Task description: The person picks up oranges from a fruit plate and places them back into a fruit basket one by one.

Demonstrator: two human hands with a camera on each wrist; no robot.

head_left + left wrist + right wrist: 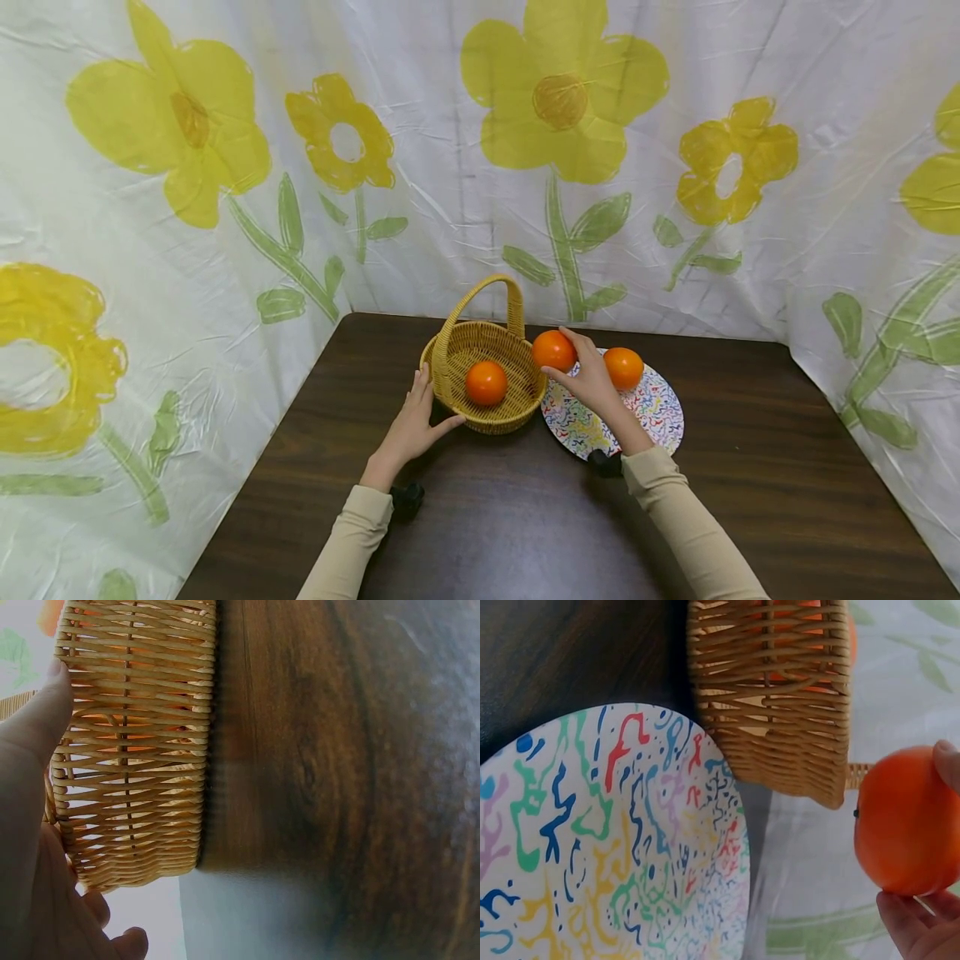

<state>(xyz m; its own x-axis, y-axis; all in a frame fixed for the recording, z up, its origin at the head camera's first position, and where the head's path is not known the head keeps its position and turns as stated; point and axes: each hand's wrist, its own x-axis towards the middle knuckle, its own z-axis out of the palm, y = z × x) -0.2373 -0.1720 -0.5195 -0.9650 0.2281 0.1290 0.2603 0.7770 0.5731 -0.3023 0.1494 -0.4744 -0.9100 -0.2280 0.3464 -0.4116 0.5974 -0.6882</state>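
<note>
My right hand [592, 385] holds an orange persimmon [554, 351] between thumb and fingers, raised beside the right rim of a wicker basket [450, 398]. In the right wrist view, a small dark tip shows on the smooth held persimmon [907, 821]. Another persimmon [486, 382] lies inside the basket. A third persimmon [623, 368] sits on the round patterned plate [660, 414], just beyond my right hand. My left hand [408, 429] rests against the basket's near left side, thumb spread from the fingers. The left wrist view shows that thumb [46, 712] along the basket's rim.
The basket's tall arched handle [480, 287] rises over its opening. The plate lies right of the basket, close to it. Both stand on a dark wooden table [495, 517]. A white curtain [435, 183] with yellow flowers hangs behind and along the sides.
</note>
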